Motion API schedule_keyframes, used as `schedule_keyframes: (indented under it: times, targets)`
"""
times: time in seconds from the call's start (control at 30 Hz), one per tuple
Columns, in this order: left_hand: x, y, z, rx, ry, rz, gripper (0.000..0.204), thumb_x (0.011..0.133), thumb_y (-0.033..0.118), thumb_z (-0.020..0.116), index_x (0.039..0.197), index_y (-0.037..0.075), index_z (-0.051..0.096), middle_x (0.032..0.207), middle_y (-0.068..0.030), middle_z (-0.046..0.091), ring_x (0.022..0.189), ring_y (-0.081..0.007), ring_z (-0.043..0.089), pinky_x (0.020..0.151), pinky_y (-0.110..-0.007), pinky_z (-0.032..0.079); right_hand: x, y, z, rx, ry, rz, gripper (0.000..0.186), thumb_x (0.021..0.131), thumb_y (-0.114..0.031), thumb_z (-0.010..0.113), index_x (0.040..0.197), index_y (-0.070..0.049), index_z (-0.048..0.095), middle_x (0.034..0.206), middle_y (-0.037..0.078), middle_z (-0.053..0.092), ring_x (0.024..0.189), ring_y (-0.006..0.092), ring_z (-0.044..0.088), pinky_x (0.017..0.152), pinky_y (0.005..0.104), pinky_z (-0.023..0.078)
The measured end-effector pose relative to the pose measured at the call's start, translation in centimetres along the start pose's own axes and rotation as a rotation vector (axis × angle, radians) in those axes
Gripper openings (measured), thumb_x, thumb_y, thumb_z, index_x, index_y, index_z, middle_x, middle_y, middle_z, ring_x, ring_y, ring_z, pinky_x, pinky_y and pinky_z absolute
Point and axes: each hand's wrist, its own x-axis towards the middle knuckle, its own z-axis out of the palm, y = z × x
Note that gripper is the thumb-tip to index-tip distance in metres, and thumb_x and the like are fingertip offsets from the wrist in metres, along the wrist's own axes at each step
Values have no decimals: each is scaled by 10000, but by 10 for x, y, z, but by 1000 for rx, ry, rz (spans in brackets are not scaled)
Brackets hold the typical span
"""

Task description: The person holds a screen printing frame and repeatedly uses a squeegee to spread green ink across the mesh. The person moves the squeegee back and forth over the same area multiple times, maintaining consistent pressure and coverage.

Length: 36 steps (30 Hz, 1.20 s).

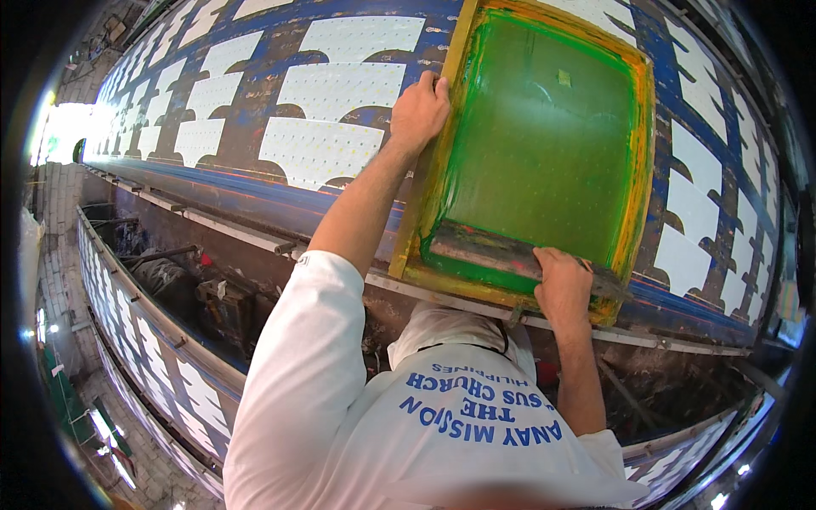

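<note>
A screen-printing frame (643, 161) with yellow-orange edges lies on the long table before me. Green ink rims its mesh (544, 144). My left hand (420, 112) is closed on the frame's left side, its fingers curled at the edge. In my right hand (564, 287) is a squeegee (484, 249), a long dark bar lying across the near end of the mesh. The fingers wrap over the bar toward its right part. White cut fabric pieces (327, 151) with small dots lie in rows on both sides of the frame.
A metal rail (229, 228) runs along the near edge of the table (255, 197). Behind me to the left, another long table (161, 348) carries more white pieces. Dark bundles and a box (228, 306) sit under that table's edge, in the gap between the tables.
</note>
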Motion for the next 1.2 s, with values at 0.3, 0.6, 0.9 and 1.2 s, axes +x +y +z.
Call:
schedule_keyframes:
  times: [0.3, 0.6, 0.9, 1.2]
  targets:
    - [-6, 5, -8, 62, -65, -14, 511, 1007, 459, 625, 1323, 57, 601, 1168, -240, 747, 1104, -442, 712, 964, -541, 562, -5, 3, -18, 94, -80, 46, 477, 751, 71, 681, 1195, -73, 779, 1153, 142, 776, 991, 355, 754, 868, 455, 613]
    - [-2, -2, 1, 44, 7, -2, 488, 967, 412, 685, 1305, 65, 626, 1147, -264, 750, 1101, -466, 714, 950, -558, 557, -38, -8, -10, 231, -80, -57, 493, 774, 23, 727, 1260, -56, 719, 1235, 137, 712, 1178, 337, 684, 970, 455, 578]
    - [6, -6, 1, 131, 8, 47, 462, 1001, 381, 670, 1334, 59, 658, 1230, -238, 750, 1184, -424, 705, 1021, -482, 540, -57, 117, -25, 755, -211, -61, 582, 956, -231, 734, 1465, 11, 588, 1465, 245, 590, 1371, 403, 562, 1160, 484, 457]
    - [21, -28, 2, 165, 18, 51, 520, 991, 419, 714, 1344, 41, 674, 1267, -207, 753, 1186, -345, 722, 1033, -436, 532, -50, 224, 11, 812, -10, 482, 669, 939, -309, 801, 1412, 96, 557, 1352, 255, 592, 1282, 411, 584, 1088, 493, 490]
